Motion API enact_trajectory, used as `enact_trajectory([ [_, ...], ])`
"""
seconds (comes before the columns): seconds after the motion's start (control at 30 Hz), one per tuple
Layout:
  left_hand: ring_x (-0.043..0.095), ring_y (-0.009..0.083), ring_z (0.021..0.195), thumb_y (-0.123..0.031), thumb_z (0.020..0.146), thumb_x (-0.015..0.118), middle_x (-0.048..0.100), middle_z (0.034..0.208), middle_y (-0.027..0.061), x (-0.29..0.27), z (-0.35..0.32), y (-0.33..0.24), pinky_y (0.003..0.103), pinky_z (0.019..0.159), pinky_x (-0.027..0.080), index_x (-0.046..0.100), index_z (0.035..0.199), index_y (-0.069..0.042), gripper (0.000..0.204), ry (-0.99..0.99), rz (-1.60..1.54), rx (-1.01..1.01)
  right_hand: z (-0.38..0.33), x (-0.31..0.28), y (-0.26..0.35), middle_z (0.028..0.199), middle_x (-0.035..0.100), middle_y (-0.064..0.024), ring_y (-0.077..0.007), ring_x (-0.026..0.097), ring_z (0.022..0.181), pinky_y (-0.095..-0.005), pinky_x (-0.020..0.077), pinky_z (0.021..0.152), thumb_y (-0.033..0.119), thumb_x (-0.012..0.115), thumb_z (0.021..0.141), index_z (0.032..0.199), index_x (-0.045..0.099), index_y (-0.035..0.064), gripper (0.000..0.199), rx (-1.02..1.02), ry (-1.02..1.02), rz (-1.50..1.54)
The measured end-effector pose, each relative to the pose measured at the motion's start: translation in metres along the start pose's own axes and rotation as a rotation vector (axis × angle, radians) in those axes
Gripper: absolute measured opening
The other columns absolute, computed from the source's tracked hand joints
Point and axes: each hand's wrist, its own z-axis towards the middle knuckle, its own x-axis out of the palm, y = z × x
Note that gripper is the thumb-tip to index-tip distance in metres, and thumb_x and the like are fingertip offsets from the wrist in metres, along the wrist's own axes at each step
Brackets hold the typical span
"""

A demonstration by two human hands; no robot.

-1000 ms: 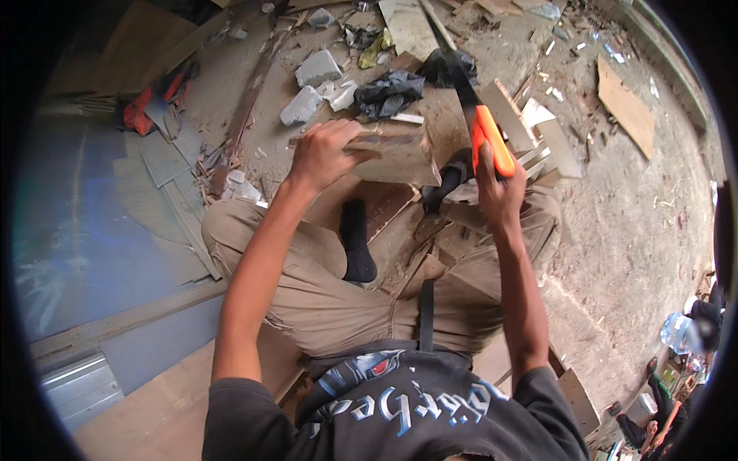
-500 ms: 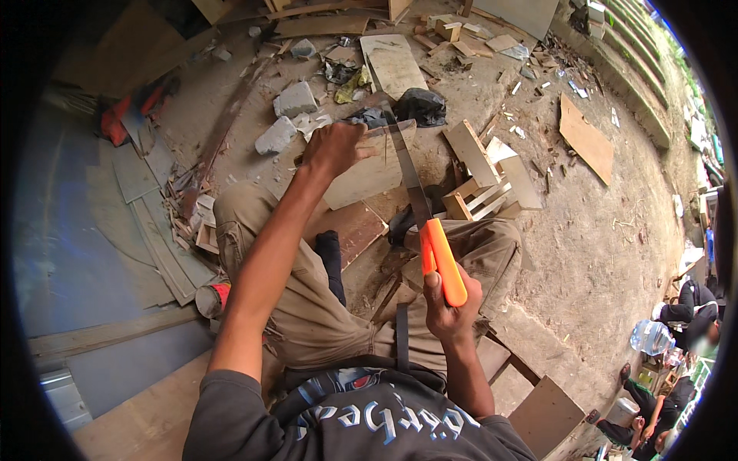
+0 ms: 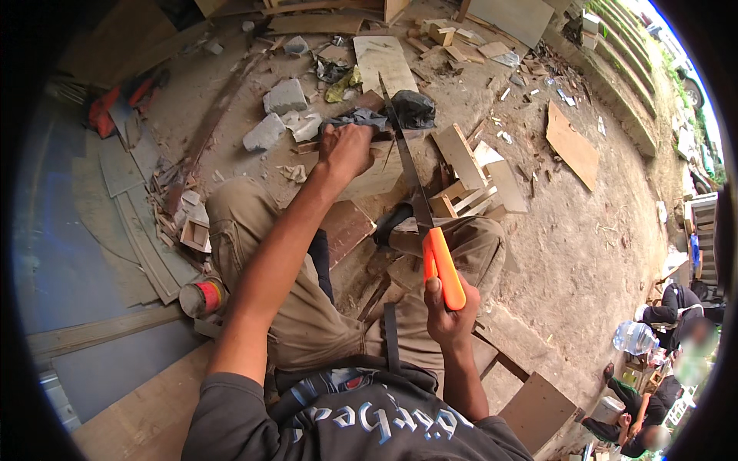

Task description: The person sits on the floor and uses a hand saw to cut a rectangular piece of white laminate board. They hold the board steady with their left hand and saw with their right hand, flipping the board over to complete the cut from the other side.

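Sawing at the wooden block (image 3: 382, 170), we press our left hand (image 3: 346, 150) flat over its top, fingers curled on the far edge. Our right hand (image 3: 450, 311) is wrapped tight around the orange handle (image 3: 443, 266) of the saw (image 3: 407, 165), near the block. Grey stone chunks (image 3: 275, 115) lie left of the block and a plywood sheet (image 3: 573, 144) well to its right.

One orange-handled handsaw (image 3: 430, 230), two hands (image 3: 346, 150), one small tin can (image 3: 201, 296), one plastic water jug (image 3: 635, 336)
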Motion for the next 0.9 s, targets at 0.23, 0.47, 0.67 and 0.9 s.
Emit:
enact_trajectory([
  [0.23, 0.072, 0.0381, 0.09, -0.011, 0.077, 0.07, 0.072, 0.091, 0.0209, -0.016, 0.005, 0.004, 0.047, 0.078, 0.058, 0.072, 0.094, -0.006, 0.019, -0.05, -0.034, -0.094, -0.012, 0.0, 0.011, 0.059, 0.048, -0.0058, -0.0091, 0.043, 0.055, -0.0269, 0.0382, 0.052, 0.016, 0.069, 0.093, 0.091, 0.062, -0.0042, 0.022, 0.074, -0.012, -0.015],
  [0.47, 0.071, 0.0383, 0.094, -0.042, 0.074, 0.084, 0.073, 0.096, 0.0197, -0.012, 0.016, 0.028, 0.048, 0.08, 0.057, 0.071, 0.108, -0.011, 0.048, 0.007, -0.005, -0.168, 0.033, 0.016, 0.029, 0.058, 0.048, -0.0075, -0.0104, 0.041, 0.053, -0.0274, 0.0386, 0.05, 0.02, 0.071, 0.094, 0.085, 0.06, -0.0029, 0.027, -0.026, 0.02, -0.011],
  [0.67, 0.071, 0.0388, 0.094, -0.044, 0.072, 0.084, 0.073, 0.094, 0.0196, -0.021, 0.019, 0.044, 0.049, 0.079, 0.057, 0.069, 0.112, -0.012, 0.054, -0.038, -0.018, -0.217, 0.046, 0.02, 0.012, 0.058, 0.05, -0.0114, -0.0127, 0.044, 0.05, -0.0293, 0.0414, 0.05, 0.019, 0.075, 0.089, 0.08, 0.058, -0.0007, 0.027, -0.096, 0.135, -0.06],
  [0.9, 0.071, 0.0378, 0.092, -0.044, 0.074, 0.082, 0.072, 0.09, 0.0201, -0.02, 0.027, 0.042, 0.047, 0.077, 0.057, 0.069, 0.114, -0.012, 0.053, 0.011, -0.004, -0.264, 0.032, 0.014, 0.007, 0.059, 0.051, -0.0121, -0.0228, 0.049, 0.045, -0.0312, 0.0405, 0.047, 0.016, 0.076, 0.086, 0.08, 0.059, -0.0005, 0.024, -0.114, 0.107, -0.072],
])
